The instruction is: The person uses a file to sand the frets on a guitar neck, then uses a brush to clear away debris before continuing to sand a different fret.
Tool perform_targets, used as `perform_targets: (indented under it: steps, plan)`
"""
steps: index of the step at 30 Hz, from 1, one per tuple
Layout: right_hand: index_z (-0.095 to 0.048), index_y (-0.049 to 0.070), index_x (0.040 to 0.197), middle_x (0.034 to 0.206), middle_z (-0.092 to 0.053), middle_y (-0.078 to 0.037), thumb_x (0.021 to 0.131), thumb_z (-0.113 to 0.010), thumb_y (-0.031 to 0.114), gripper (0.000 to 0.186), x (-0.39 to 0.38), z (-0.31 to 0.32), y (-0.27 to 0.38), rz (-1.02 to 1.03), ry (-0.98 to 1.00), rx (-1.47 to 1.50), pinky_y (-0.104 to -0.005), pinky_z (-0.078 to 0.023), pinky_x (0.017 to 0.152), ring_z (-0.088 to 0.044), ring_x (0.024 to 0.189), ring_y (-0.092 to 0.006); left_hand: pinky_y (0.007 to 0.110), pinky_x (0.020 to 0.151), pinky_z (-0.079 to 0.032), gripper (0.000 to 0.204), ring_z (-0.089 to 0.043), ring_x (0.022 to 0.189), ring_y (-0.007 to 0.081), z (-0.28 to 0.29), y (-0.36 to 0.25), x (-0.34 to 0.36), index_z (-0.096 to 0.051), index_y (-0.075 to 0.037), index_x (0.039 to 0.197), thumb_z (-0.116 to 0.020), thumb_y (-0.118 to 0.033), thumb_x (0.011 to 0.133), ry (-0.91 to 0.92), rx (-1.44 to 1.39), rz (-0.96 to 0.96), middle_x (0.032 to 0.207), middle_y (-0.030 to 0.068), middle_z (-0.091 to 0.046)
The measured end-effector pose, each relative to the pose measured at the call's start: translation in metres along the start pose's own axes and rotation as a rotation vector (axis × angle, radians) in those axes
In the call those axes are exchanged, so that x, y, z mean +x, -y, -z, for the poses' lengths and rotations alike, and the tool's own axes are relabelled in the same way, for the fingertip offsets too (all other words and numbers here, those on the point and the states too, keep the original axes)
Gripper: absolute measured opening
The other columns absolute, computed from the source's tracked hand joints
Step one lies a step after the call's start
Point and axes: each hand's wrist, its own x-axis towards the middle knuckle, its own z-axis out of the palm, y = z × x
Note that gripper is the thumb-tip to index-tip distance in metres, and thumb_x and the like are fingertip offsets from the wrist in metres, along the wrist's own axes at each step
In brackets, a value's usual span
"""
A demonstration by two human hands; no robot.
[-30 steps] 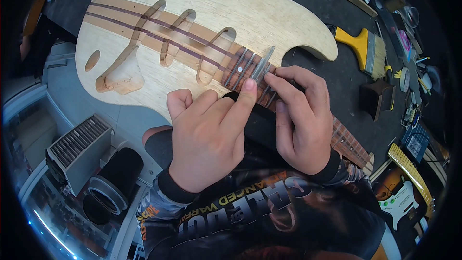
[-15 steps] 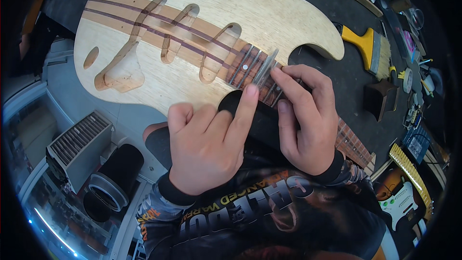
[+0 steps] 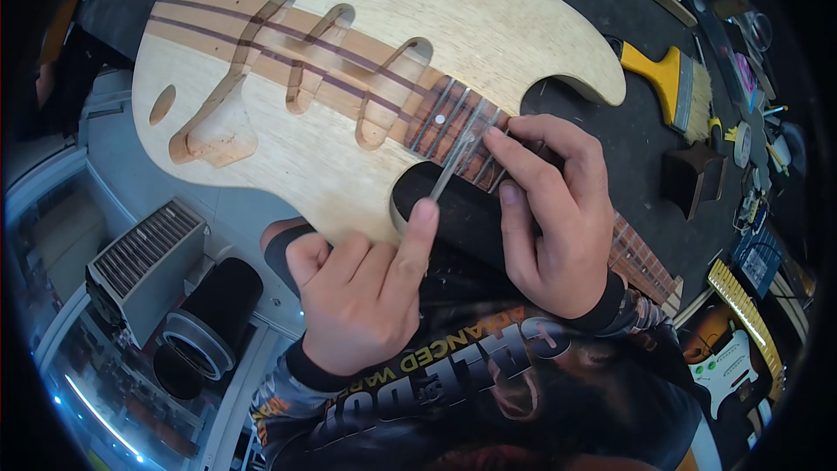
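An unfinished pale wooden guitar body (image 3: 523, 13) with routed cavities lies across the bench. Its fretted neck (image 3: 436, 126) runs toward the lower right. My left hand (image 3: 362, 296) has its fingers curled and its index finger stretched along a slim metal file (image 3: 449, 173); the thumb is hidden. Motion blurs the file, which lies across the neck in line with the frets. Over the neck bends my right hand (image 3: 562, 209), index fingertip on the fretboard beside the file and thumb at the near edge. Part of the neck is hidden under this hand.
A yellow-handled brush (image 3: 658, 83) and a dark block (image 3: 689, 179) lie right of the body on the dark bench. Small tools clutter the far right. A second guitar (image 3: 728, 366) stands at lower right. Below left are a grey heater-like box (image 3: 148, 253) and a black cylinder (image 3: 222, 301).
My left hand has drawn back toward me and slightly left, pulling the file nearer across the neck. The right hand has stayed almost in place.
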Motion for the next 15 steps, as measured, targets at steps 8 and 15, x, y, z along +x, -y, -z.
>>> perform_targets:
  steps: [8,15]
  plan:
    - [-0.078,0.004,0.138,0.136,-0.070,-0.017,0.085,-0.080,-0.009,0.055,0.000,0.000,-0.005,0.008,-0.020,-0.001,-0.0470,-0.060,0.100,-0.071,0.119,-0.0374,0.045,0.082,-0.030,0.069,-0.049,0.072,0.0197,-0.003,0.001,0.037,-0.075,0.001,0.153,-0.077,-0.002,0.085,-0.003,-0.045,-0.024,0.074,-0.0040,-0.046]
    - [-0.078,0.004,0.138,0.137,-0.070,-0.017,0.085,-0.080,-0.009,0.055,0.000,-0.002,-0.002,0.004,0.003,0.019,-0.0464,-0.060,0.098,-0.071,0.118,-0.0368,0.045,0.082,-0.030,0.070,-0.051,0.072,0.0193,0.000,0.001,0.035,-0.074,0.002,0.155,-0.077,-0.002,0.084,0.052,-0.041,0.017,0.074,-0.0032,-0.047]
